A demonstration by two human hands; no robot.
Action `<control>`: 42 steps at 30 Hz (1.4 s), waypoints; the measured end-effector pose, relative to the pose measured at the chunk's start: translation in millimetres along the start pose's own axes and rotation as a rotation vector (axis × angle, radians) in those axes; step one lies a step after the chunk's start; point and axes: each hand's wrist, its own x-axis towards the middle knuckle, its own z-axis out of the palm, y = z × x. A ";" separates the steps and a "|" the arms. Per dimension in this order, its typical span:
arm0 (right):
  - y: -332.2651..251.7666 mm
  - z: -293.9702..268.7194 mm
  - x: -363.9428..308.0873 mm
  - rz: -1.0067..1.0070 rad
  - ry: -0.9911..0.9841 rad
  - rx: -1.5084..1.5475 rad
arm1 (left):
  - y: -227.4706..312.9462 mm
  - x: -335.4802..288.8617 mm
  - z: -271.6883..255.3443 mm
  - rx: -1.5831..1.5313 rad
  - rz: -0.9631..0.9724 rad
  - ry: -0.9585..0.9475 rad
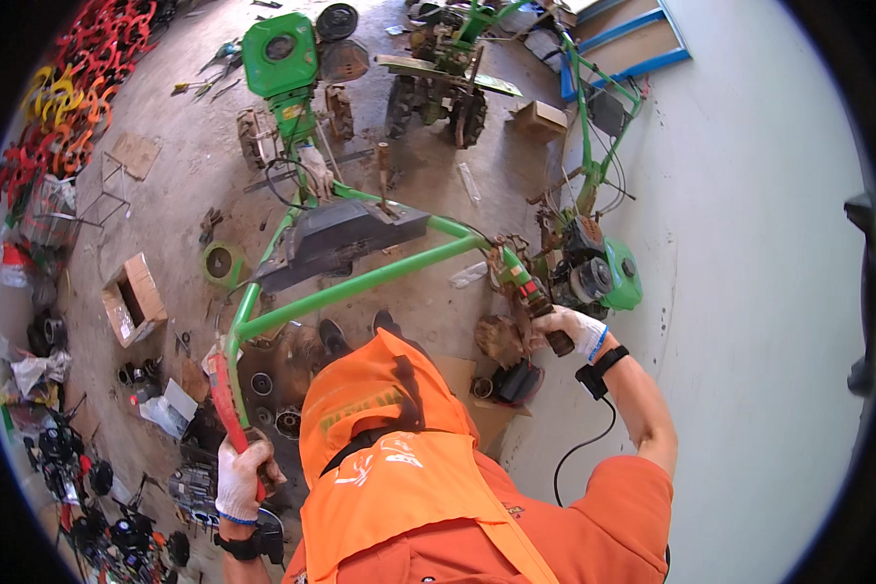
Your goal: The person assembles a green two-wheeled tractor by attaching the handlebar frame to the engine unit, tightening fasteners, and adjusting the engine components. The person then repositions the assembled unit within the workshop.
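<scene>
A green handlebar frame [360,289] of a walk-behind tiller spans the view in front of me, with a dark panel [346,232] across its middle. My left hand [243,474], in a white glove, is closed round the left handlebar grip, beside a long red lever [227,397]. On the other side my right hand [576,328], gloved too, is closed on the dark right handlebar grip [559,341]. A red part [529,291] sits just ahead of that grip. The tiller's green-topped body [280,68] and wheels stand at the far end.
A second green machine [594,268] stands close by my right hand, next to the pale wall [749,292]. Another tiller [448,78] is farther off. An open cardboard box [133,300], a green ring [222,263] and several loose parts lie on the floor to the left.
</scene>
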 end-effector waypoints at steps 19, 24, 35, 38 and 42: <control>60.6 56.0 22.3 0.084 0.182 -0.223 | -107.7 46.3 -16.8 0.106 -0.018 0.147; 99.3 52.8 20.3 0.007 0.237 -0.232 | -152.3 42.9 -14.8 0.075 0.074 0.174; 148.7 47.8 0.1 -0.019 0.268 -0.273 | -183.9 11.4 -15.2 0.061 0.047 0.202; 135.5 50.9 -0.1 -0.005 0.246 -0.235 | -170.5 14.4 -15.5 0.035 0.030 0.202; 109.1 60.5 10.3 -0.003 0.238 -0.220 | -146.4 30.2 -16.4 0.061 0.017 0.147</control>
